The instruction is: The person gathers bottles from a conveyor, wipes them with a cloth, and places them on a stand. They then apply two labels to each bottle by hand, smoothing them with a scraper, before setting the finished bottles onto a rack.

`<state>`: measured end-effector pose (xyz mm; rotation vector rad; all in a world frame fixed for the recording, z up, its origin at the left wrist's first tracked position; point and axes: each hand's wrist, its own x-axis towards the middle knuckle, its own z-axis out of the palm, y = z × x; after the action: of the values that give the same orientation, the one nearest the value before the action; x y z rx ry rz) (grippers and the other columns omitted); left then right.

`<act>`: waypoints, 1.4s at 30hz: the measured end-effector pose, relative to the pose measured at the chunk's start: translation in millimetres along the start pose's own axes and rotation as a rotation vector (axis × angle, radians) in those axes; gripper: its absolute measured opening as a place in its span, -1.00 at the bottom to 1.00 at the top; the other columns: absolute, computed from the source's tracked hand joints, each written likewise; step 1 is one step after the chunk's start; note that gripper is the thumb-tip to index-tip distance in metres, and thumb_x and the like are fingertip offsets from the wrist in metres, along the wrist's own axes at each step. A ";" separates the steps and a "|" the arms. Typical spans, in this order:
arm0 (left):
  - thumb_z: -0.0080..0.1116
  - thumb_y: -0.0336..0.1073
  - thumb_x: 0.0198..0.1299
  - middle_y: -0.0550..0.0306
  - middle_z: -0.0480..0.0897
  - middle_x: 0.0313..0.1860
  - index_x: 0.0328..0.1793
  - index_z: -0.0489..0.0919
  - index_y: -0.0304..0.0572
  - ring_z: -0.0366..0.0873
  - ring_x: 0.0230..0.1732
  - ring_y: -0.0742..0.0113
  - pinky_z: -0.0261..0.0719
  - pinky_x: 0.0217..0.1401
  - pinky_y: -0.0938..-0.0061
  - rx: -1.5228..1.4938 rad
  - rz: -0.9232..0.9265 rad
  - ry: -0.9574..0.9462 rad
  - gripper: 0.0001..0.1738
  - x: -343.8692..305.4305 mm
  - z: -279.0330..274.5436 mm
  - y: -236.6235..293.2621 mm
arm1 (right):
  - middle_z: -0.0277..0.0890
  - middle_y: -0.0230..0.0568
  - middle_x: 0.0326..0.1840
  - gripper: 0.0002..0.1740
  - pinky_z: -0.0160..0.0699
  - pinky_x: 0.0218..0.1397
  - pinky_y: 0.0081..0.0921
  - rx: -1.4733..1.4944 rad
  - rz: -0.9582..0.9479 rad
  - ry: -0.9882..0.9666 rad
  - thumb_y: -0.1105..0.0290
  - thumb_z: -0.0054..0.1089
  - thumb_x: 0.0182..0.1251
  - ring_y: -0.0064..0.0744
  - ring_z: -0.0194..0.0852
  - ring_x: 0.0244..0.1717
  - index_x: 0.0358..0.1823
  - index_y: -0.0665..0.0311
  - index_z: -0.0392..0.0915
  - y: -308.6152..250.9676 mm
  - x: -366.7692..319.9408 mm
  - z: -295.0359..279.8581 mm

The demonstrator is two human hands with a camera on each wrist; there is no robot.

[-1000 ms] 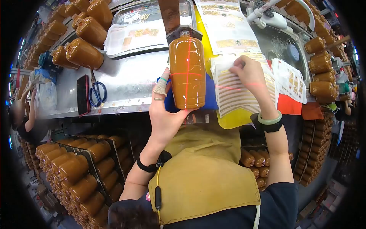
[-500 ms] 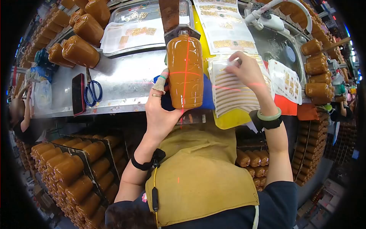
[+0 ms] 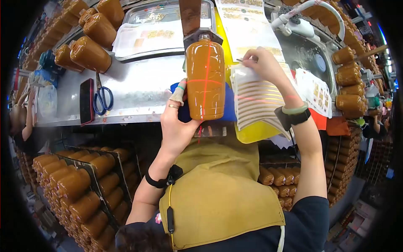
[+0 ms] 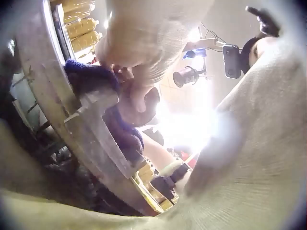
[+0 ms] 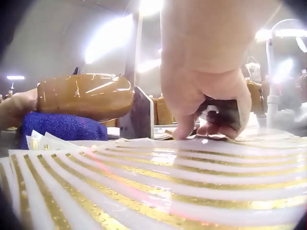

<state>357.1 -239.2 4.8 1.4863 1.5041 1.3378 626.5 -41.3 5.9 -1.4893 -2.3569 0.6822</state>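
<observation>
A glossy brown bottle (image 3: 214,96) lies on blue cloth (image 3: 229,103), its neck against a metal bracket (image 3: 189,38). My left hand (image 3: 175,128) grips its lower end, with the thumb at the base and a wrapped finger along the left side. To the right is a stack of white sheets with gold stripes (image 3: 256,103). At the stack's far edge my right hand (image 3: 268,69) pinches a thin, dark-looking strip (image 3: 240,60). In the right wrist view the fingertips of that hand (image 5: 206,62) touch the striped sheets (image 5: 158,177); the bottle (image 5: 86,96) lies left.
Scissors (image 3: 102,100) and a phone (image 3: 86,101) lie at left, with more brown bottles (image 3: 90,54) behind. A tray (image 3: 170,12) holds printed sheets. A sink (image 3: 308,50) with a faucet (image 3: 300,8) stands right, beside patterned sheets (image 3: 315,92). Bottles (image 3: 75,182) fill racks below.
My right hand has moved up and left from over the striped sheets to their far edge, where a thin strip now shows at its fingertips. My left hand keeps its grip on the bottle.
</observation>
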 end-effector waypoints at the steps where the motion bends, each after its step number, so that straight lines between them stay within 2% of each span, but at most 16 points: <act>1: 0.59 -0.54 -0.03 -0.11 0.65 0.37 0.61 0.41 -0.32 0.66 0.32 0.12 0.60 0.41 0.27 0.005 -0.001 0.002 -0.01 -0.4 -1.1 2.1 | 0.59 -0.04 -0.26 -0.81 0.57 -0.05 -0.30 0.004 -0.003 -0.001 0.37 0.41 0.32 -0.19 0.59 -0.22 -0.11 0.28 0.75 -0.6 0.1 2.2; 3: 0.61 -0.54 -0.07 -0.10 0.66 0.35 0.58 0.46 -0.33 0.66 0.30 0.16 0.61 0.38 0.30 0.079 -0.016 -0.015 -0.03 -0.5 -2.7 9.3 | 0.69 -0.02 -0.39 -0.84 0.59 -0.18 -0.25 0.018 -0.146 0.258 0.40 0.35 0.37 -0.16 0.62 -0.39 -0.16 0.37 0.72 -3.8 -2.1 6.0; 4: 0.61 -0.54 -0.07 -0.10 0.66 0.35 0.58 0.46 -0.33 0.66 0.30 0.16 0.61 0.38 0.30 0.084 -0.023 -0.014 -0.03 -1.1 -2.7 13.2 | 0.69 -0.02 -0.39 -0.84 0.59 -0.18 -0.25 0.024 -0.145 0.253 0.40 0.35 0.37 -0.16 0.62 -0.39 -0.16 0.37 0.72 -17.3 -7.2 1.4; 6: 0.62 -0.53 -0.10 -0.11 0.66 0.34 0.55 0.49 -0.33 0.67 0.28 0.20 0.62 0.34 0.34 0.135 0.111 0.051 -0.03 -0.4 -1.8 18.9 | 0.67 -0.11 -0.40 -0.87 0.53 -0.22 -0.36 0.244 0.003 0.313 0.44 0.31 0.45 -0.33 0.53 -0.43 -0.13 0.37 0.70 -47.2 -25.1 -14.0; 7: 0.66 -0.48 -0.10 -0.13 0.63 0.37 0.58 0.46 -0.33 0.66 0.29 0.18 0.61 0.34 0.33 0.074 0.121 0.083 0.01 -1.5 0.9 12.3 | 0.64 -0.16 -0.42 -0.86 0.48 -0.26 -0.44 0.251 0.023 0.295 0.43 0.30 0.49 -0.45 0.46 -0.44 -0.10 0.38 0.68 -52.7 -34.2 -17.0; 10: 0.70 -0.40 -0.10 -0.14 0.62 0.37 0.60 0.42 -0.34 0.66 0.29 0.13 0.61 0.35 0.30 -0.023 -0.012 -0.007 0.06 3.0 2.0 11.9 | 0.64 -0.15 -0.40 -0.86 0.47 -0.26 -0.44 0.260 0.115 0.205 0.44 0.32 0.47 -0.46 0.50 -0.40 -0.11 0.40 0.67 -89.1 -71.1 -30.8; 12: 0.72 -0.33 -0.09 -0.14 0.63 0.34 0.62 0.39 -0.34 0.67 0.28 0.10 0.61 0.36 0.26 -0.061 -0.126 -0.036 0.09 3.4 1.5 12.5 | 0.65 -0.15 -0.37 -0.85 0.46 -0.25 -0.44 0.285 0.089 0.183 0.44 0.33 0.46 -0.45 0.50 -0.38 -0.12 0.41 0.67 -101.7 -92.0 -28.6; 14: 0.72 -0.32 -0.09 -0.13 0.64 0.30 0.63 0.39 -0.33 0.67 0.27 0.10 0.61 0.34 0.27 0.064 0.021 -0.014 0.10 1.8 1.1 8.7 | 0.65 -0.15 -0.34 -0.85 0.46 -0.25 -0.44 0.313 0.070 0.156 0.44 0.34 0.45 -0.43 0.50 -0.37 -0.13 0.41 0.66 -110.9 -109.7 -21.7; 20: 0.69 -0.36 -0.06 -0.16 0.61 0.35 0.67 0.35 -0.30 0.65 0.29 0.06 0.60 0.36 0.23 -0.007 -0.087 -0.012 0.11 -1.7 4.0 11.5 | 0.61 -0.16 -0.32 -0.88 0.50 -0.17 -0.36 0.473 0.054 0.100 0.46 0.39 0.38 -0.24 0.56 -0.30 -0.20 0.36 0.65 -148.3 -132.0 -3.3; 22: 0.66 -0.36 -0.02 -0.18 0.56 0.43 0.69 0.29 -0.29 0.61 0.35 0.04 0.58 0.39 0.21 -0.003 -0.040 -0.056 0.12 -1.2 -1.6 13.0 | 0.61 -0.14 -0.31 -0.88 0.51 -0.16 -0.29 0.498 -0.038 0.101 0.45 0.40 0.38 -0.19 0.57 -0.29 -0.22 0.35 0.64 -161.8 -133.0 3.3; 24: 0.63 -0.35 0.02 -0.20 0.51 0.50 0.72 0.24 -0.28 0.57 0.42 0.02 0.56 0.42 0.19 -0.001 0.008 -0.100 0.13 -1.9 -9.4 13.6 | 0.61 -0.12 -0.32 -0.88 0.51 -0.18 -0.28 0.548 0.018 0.104 0.44 0.40 0.38 -0.17 0.56 -0.31 -0.23 0.34 0.64 -165.7 -130.0 16.1; 28: 0.45 -0.29 0.27 -0.17 0.22 0.73 0.79 0.06 -0.28 0.22 0.69 0.04 0.26 0.66 0.20 -0.106 0.021 -0.264 0.07 -10.2 -18.5 12.6 | 0.61 -0.12 -0.33 -0.87 0.51 -0.21 -0.29 0.518 -0.013 0.122 0.43 0.41 0.38 -0.16 0.57 -0.32 -0.24 0.33 0.64 -167.2 -124.8 24.5; 30: 0.31 -0.31 0.40 -0.14 0.19 0.76 0.79 0.07 -0.30 0.10 0.75 0.07 -0.03 0.77 0.16 -0.550 -0.231 -0.170 -0.07 -14.6 -9.8 17.5 | 0.60 -0.12 -0.34 -0.87 0.51 -0.25 -0.30 0.469 -0.013 0.134 0.43 0.42 0.37 -0.15 0.56 -0.36 -0.24 0.32 0.64 -167.9 -124.6 25.0; 31: 0.20 -0.34 0.49 -0.11 0.13 0.78 0.78 0.07 -0.33 0.02 0.77 0.12 -0.21 0.80 0.18 -0.502 -0.174 -0.175 -0.16 -15.5 -6.7 13.7 | 0.60 -0.12 -0.34 -0.87 0.51 -0.25 -0.30 0.467 -0.013 0.132 0.43 0.42 0.37 -0.15 0.56 -0.36 -0.24 0.32 0.64 -168.9 -124.4 25.2; 35: 0.18 -0.36 0.51 -0.09 0.12 0.78 0.78 0.06 -0.35 0.03 0.76 0.16 -0.21 0.79 0.23 -0.315 -0.084 -0.183 -0.17 -14.7 -5.8 7.6 | 0.61 -0.13 -0.35 -0.84 0.52 -0.24 -0.32 0.455 0.041 0.142 0.41 0.45 0.35 -0.20 0.57 -0.38 -0.25 0.33 0.65 -170.8 -127.3 21.7; 42: 0.15 -0.34 0.52 -0.08 0.10 0.80 0.79 0.02 -0.35 -0.02 0.79 0.14 -0.43 0.81 0.13 -0.473 -0.243 -0.203 -0.16 -17.0 -8.8 11.9 | 0.66 -0.14 -0.35 -0.81 0.52 -0.18 -0.37 0.507 0.211 0.097 0.36 0.41 0.39 -0.29 0.59 -0.34 -0.21 0.37 0.67 -158.9 -131.8 21.9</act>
<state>355.6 -259.4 14.8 1.0654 1.1010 1.2446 550.9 -222.6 73.1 -1.4968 -1.7847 1.1290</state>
